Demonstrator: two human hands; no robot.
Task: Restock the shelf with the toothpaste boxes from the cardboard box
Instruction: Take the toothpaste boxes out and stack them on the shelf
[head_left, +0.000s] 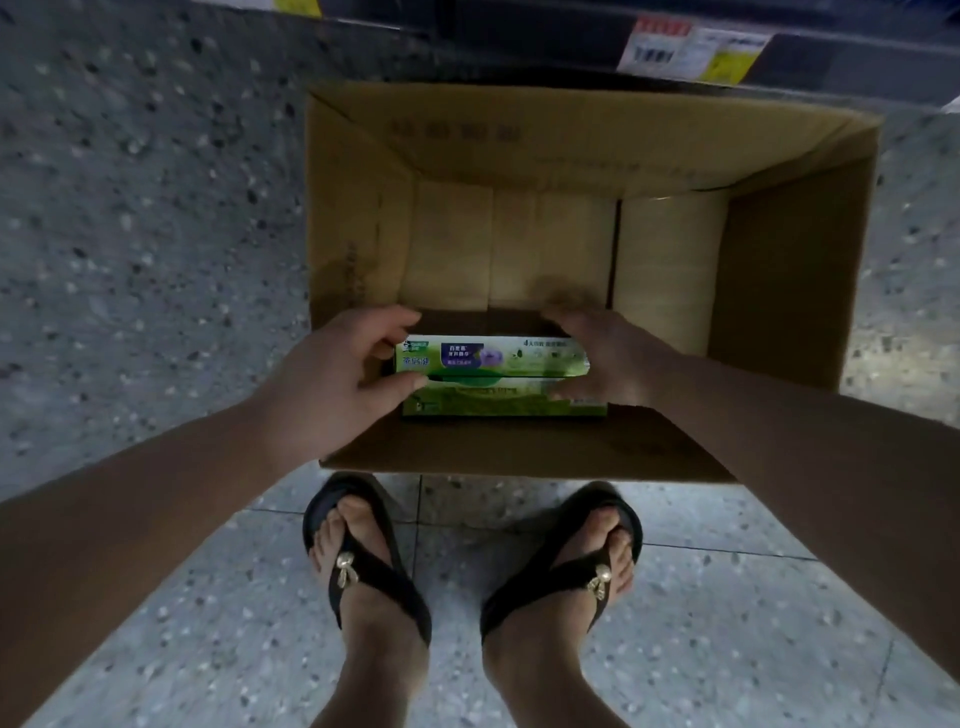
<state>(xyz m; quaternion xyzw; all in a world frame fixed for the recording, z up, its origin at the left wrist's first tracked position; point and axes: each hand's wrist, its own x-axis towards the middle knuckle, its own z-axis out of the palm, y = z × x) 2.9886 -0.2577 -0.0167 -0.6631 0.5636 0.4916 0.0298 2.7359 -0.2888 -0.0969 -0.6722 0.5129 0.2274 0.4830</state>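
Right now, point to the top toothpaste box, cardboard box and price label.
top toothpaste box (493, 358): head view, green printed face.
cardboard box (779, 291): head view, inner right wall.
price label (655, 52): head view, white part.

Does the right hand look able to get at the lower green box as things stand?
Probably not yet: the right hand and left hand grip the upper toothpaste box, which lies over most of the lower toothpaste box.

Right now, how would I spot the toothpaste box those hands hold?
Look in the open cardboard box, at its near end. The left hand and right hand hold the upper toothpaste box. Unlike the green box beneath, it shows a purple panel.
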